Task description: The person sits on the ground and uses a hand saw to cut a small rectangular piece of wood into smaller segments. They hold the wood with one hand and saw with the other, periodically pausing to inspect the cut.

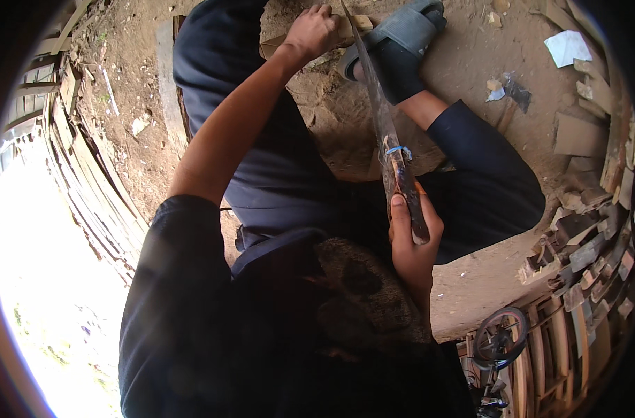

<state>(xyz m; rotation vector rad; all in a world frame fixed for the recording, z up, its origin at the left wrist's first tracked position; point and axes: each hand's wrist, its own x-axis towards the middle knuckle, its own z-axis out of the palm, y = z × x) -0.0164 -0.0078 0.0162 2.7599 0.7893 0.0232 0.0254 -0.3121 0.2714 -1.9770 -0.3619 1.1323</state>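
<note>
My right hand (411,230) is closed round the worn wooden handle of a long hand saw (377,97), which has a blue tie (399,150) wrapped round it. The blade runs up to the top middle, across a pale piece of wood (356,25). My left hand (314,31) is closed on that wood, just left of the blade, pressing it down low by the ground. My foot in a grey slide sandal (404,28) is beside the wood on the right, partly behind the blade.
A plank (170,83) lies on the dirt ground at the left, with stacked boards (87,181) beyond. Scrap wood (582,244) is piled at the right, with a paper scrap (567,49) higher up. A bicycle wheel (499,338) stands by leaning timber at the lower right.
</note>
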